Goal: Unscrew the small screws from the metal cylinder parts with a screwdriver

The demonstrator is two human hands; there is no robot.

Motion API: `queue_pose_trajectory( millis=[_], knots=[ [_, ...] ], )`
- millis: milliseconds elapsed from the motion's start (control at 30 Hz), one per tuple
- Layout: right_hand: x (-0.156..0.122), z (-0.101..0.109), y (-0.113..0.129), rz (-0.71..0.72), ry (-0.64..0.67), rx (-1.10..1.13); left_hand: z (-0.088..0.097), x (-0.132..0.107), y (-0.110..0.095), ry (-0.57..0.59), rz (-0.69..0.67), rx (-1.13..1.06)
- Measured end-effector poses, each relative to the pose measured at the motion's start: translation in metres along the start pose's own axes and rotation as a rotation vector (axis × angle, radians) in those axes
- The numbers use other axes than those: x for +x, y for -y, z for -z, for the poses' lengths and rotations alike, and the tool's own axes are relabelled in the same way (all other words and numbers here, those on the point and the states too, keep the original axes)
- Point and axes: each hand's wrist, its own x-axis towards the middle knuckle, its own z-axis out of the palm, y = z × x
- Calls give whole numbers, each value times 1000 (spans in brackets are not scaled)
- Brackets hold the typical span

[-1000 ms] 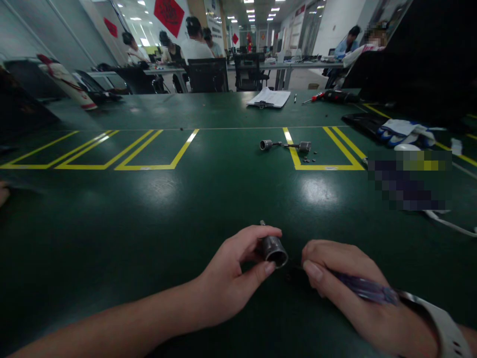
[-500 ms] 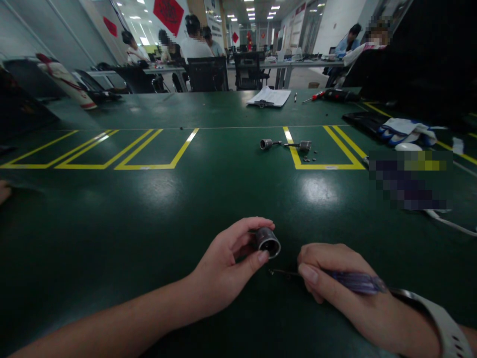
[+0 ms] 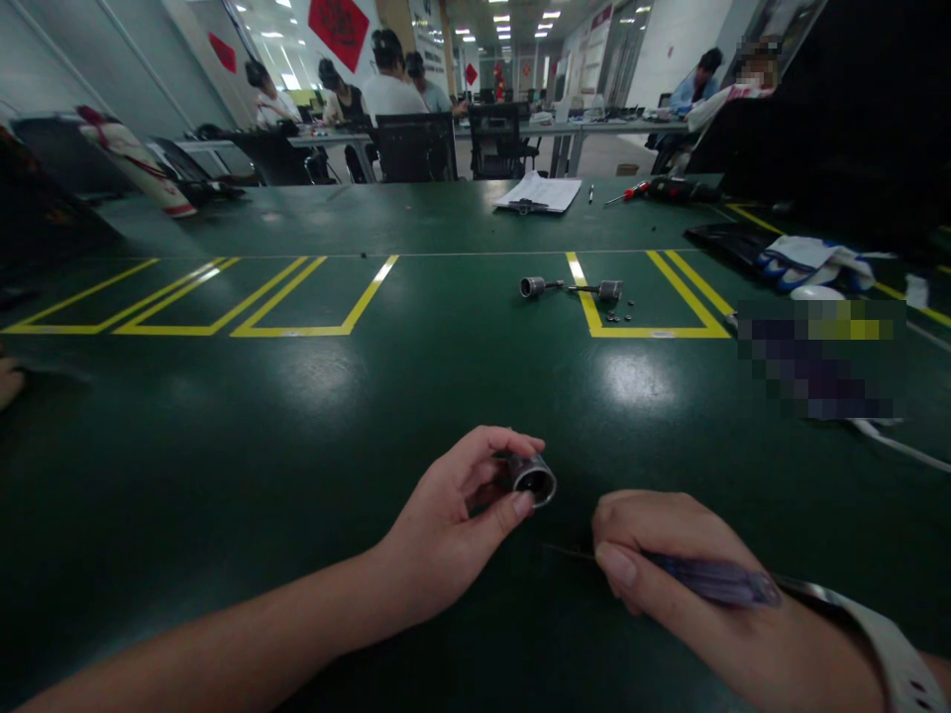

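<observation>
Between the thumb and fingers of my left hand (image 3: 453,520) is a short metal cylinder (image 3: 533,479), its open round end tilted toward me and its inside dark. My right hand (image 3: 676,564) grips a screwdriver with a translucent purple handle (image 3: 717,581). The driver's thin shaft (image 3: 569,551) points left, its tip below the cylinder and apart from it. Farther up the table lie two similar metal cups with thin rods, a left one (image 3: 531,287) and a right one (image 3: 609,290). Several small metal bits (image 3: 619,317) are scattered beside them.
Yellow tape outlines (image 3: 289,332) mark the green table (image 3: 416,376). Toward the back are a clipboard with papers (image 3: 539,193), a red screwdriver (image 3: 628,193) and a dark power tool (image 3: 684,188). White-and-blue gloves (image 3: 817,259) and a cable (image 3: 902,446) lie right. Another person's hand (image 3: 9,381) shows far left.
The screwdriver has dropped slightly, its tip farther below the cylinder. A small bright bit at its tip earlier no longer shows. My left hand and the cylinder have risen slightly.
</observation>
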Motion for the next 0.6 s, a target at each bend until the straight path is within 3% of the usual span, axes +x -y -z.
queue_pose_trajectory(
  millis=[600],
  knots=[
    [2, -2, -2, -16, -19, -20, -1, 0, -1, 19, 5, 20]
  ],
)
